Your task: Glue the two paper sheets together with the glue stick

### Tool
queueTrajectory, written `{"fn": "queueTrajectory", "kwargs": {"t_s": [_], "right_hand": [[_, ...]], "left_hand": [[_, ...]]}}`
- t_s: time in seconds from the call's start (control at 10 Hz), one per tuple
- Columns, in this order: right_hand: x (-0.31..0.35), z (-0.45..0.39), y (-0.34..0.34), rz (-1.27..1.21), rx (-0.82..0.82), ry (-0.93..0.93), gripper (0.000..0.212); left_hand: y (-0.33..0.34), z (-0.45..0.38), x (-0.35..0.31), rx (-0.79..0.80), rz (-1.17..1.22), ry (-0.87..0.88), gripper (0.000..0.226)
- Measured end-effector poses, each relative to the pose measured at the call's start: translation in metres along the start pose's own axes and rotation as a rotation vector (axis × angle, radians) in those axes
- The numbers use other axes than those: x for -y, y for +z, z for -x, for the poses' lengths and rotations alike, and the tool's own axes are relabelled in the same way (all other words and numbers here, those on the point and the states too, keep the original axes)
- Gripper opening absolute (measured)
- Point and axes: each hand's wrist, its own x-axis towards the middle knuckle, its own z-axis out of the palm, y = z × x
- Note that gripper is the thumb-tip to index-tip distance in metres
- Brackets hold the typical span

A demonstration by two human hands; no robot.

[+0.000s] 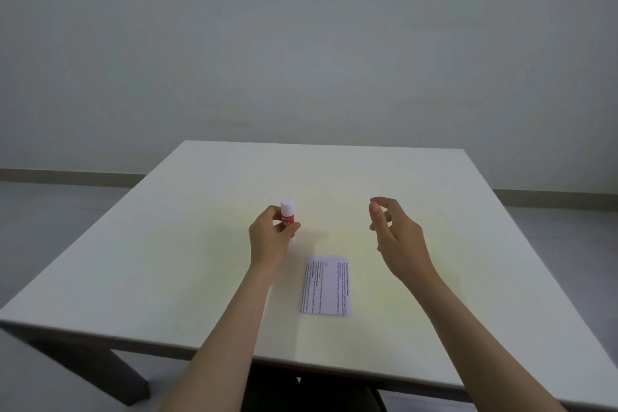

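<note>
A glue stick [287, 215] with a white cap and red label stands upright, gripped around its body by my left hand [270, 235] above the table. A small white paper sheet [326, 285] with printed text lies flat near the table's front, between my two arms. It looks like one stack; I cannot tell whether a second sheet lies under it. My right hand [394, 234] hovers to the right of the glue stick, fingers loosely curled and apart, holding nothing.
The white square table [167, 261] fills the lower view, its front edge close to me and a dark leg at the lower left. Beyond it are a grey floor and a plain wall.
</note>
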Motion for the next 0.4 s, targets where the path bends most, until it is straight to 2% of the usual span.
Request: {"fn": "queueTrajectory", "kwargs": {"t_s": [0.3,0.4], "right_hand": [[-0.005,0.004,0.014,0.094,0.073,-0.009,0.041],[-0.002,-0.006,0.023,0.294,0.195,0.03,0.046]], "left_hand": [[-0.004,0.002,0.015,0.014,-0.001,-0.013,0.019],[-0.008,0.003,0.016,0.104,-0.076,-0.045,0.051]]}}
